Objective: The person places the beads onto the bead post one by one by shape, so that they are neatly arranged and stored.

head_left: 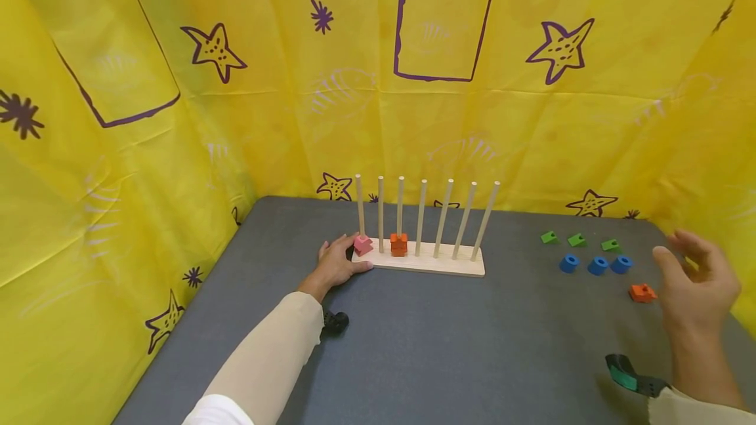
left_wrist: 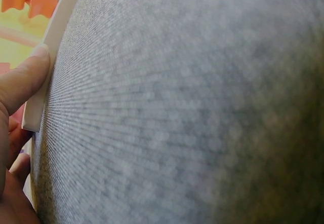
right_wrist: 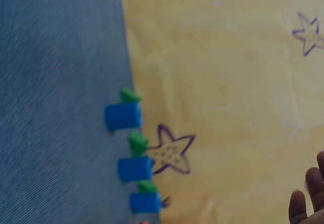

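My left hand (head_left: 335, 264) grips the left end of a wooden peg board (head_left: 425, 264), thumb at its front edge and fingers round the far side. In the left wrist view the thumb (left_wrist: 30, 77) presses the board's pale edge (left_wrist: 38, 105). Pink pieces (head_left: 363, 245) sit low on the leftmost peg, beside that hand. Orange star-shaped pieces (head_left: 399, 245) are stacked on the third peg. My right hand (head_left: 699, 281) hovers at the far right with loosely bent fingers and nothing in its grasp. Just left of it lies a loose orange piece (head_left: 642, 292).
Three blue cylinders (head_left: 598, 266) lie in a row on the grey table (head_left: 472, 346), right of the board. Behind them are three green pieces (head_left: 577, 240). Yellow patterned cloth (head_left: 354, 117) walls the table's back and sides.
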The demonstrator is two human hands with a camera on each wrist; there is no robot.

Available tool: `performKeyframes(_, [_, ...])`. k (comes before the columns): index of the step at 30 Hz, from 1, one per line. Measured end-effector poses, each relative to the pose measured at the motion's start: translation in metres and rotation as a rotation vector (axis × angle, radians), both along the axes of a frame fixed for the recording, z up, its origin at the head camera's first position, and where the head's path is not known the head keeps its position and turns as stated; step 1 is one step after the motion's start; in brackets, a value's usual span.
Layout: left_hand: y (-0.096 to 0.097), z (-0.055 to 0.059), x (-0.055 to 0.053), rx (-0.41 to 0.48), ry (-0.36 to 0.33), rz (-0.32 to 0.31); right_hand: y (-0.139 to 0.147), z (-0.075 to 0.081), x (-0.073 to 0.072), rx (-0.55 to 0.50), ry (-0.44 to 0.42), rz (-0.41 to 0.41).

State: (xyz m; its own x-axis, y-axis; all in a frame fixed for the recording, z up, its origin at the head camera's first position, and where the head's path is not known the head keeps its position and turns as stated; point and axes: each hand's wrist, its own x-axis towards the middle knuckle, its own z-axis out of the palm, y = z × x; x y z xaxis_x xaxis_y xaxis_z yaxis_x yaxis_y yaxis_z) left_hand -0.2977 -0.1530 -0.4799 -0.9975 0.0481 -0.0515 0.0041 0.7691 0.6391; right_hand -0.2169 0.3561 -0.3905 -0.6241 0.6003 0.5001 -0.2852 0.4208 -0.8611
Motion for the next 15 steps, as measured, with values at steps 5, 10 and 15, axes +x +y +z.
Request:
performKeyframes(5, [-0.001, 0.0, 0.001, -0.001, 0.004, -0.007, 0.011, -0.014, -0.004, -0.057, 0.0, -0.029])
performKeyframes(10, [0.0, 0.001, 0.001, -0.005, 0.016, -0.012, 0.019, -0.025, -0.006, -0.117, -0.069, -0.042])
performKeyframes(15, [0.0, 0.002, 0.0, -0.014, 0.015, -0.013, 0.029, -0.037, -0.007, -0.188, -0.173, -0.066])
